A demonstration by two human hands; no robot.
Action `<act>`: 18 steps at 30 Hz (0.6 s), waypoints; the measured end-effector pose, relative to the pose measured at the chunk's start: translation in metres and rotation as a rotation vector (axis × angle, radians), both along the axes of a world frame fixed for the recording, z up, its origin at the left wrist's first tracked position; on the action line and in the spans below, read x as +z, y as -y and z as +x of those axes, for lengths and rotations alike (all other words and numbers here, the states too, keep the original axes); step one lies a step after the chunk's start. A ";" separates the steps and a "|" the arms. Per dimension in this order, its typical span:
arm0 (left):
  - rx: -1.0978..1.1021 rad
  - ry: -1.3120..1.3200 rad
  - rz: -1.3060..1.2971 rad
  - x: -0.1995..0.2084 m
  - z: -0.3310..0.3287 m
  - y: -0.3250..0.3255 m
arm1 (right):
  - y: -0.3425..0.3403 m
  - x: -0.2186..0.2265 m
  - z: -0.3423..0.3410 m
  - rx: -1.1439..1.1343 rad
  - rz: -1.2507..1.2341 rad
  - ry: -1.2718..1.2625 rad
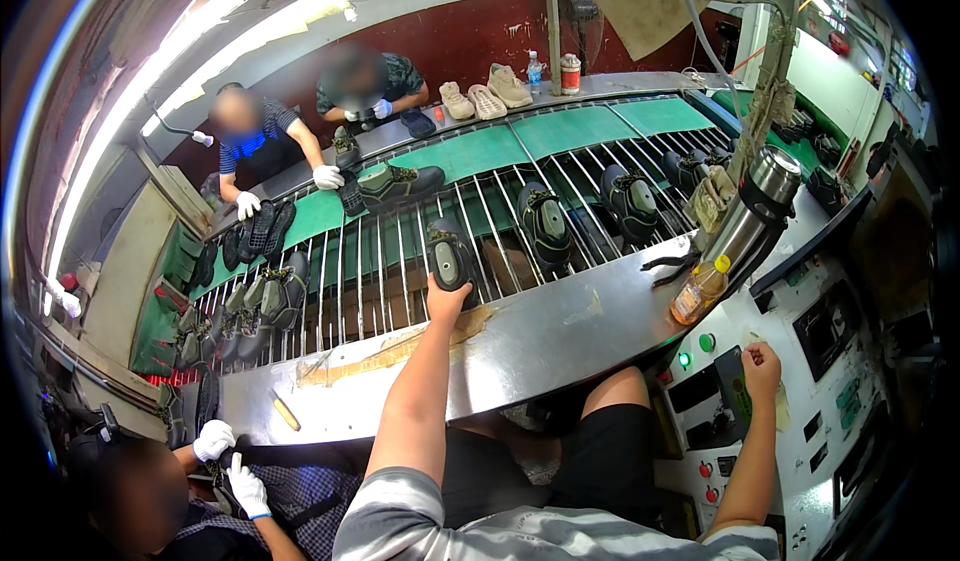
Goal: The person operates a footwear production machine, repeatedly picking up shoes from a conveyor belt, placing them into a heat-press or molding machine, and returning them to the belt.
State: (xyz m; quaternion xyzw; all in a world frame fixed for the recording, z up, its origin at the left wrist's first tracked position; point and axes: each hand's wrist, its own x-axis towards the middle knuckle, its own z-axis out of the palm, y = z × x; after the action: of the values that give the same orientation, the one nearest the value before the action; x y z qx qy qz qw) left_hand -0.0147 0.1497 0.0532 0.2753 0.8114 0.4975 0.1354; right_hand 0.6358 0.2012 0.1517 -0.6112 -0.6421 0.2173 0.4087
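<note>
My left hand (pixel 446 299) reaches forward over the metal ledge and grips a dark shoe (pixel 452 261) by its near end. A pale green oval, like the top of a shoe last, shows in the shoe's opening. The shoe is over the roller conveyor's near edge; whether it rests on the bars I cannot tell. To the right, my right hand (pixel 761 365) is held up in front of the control panel (pixel 790 416), fingers curled in, with nothing visible in them. Two more dark shoes, one with a yellow-trimmed collar (pixel 543 226), lie farther right on the bars.
A steel flask (pixel 772 183) and an orange-drink bottle (pixel 700 291) stand right on the ledge (pixel 560 336). A yellow-handled tool (pixel 286 411) lies left. Two people work across the conveyor; a gloved co-worker (pixel 245 486) sits at lower left. Grouped shoes (pixel 262 301) fill the left bars.
</note>
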 end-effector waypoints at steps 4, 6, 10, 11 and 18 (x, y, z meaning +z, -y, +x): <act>-0.042 -0.022 -0.052 0.019 0.012 -0.005 | 0.001 0.000 0.003 -0.008 0.000 0.067; 0.010 -0.054 -0.034 0.008 0.009 -0.006 | -0.002 0.000 0.001 0.000 0.003 0.056; -0.026 -0.084 -0.007 0.008 0.016 -0.010 | 0.000 0.000 0.001 -0.008 -0.023 0.055; -0.052 -0.090 0.007 0.010 0.015 -0.012 | -0.002 -0.001 0.001 0.000 -0.015 0.067; -0.016 -0.085 0.047 0.004 0.032 -0.043 | -0.007 -0.005 0.003 0.006 -0.039 0.012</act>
State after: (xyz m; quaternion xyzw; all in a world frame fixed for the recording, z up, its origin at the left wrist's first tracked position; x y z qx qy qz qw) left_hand 0.0169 0.1932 0.0571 0.3059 0.8021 0.5033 0.0985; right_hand 0.6387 0.2078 0.1464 -0.6184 -0.6420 0.2271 0.3922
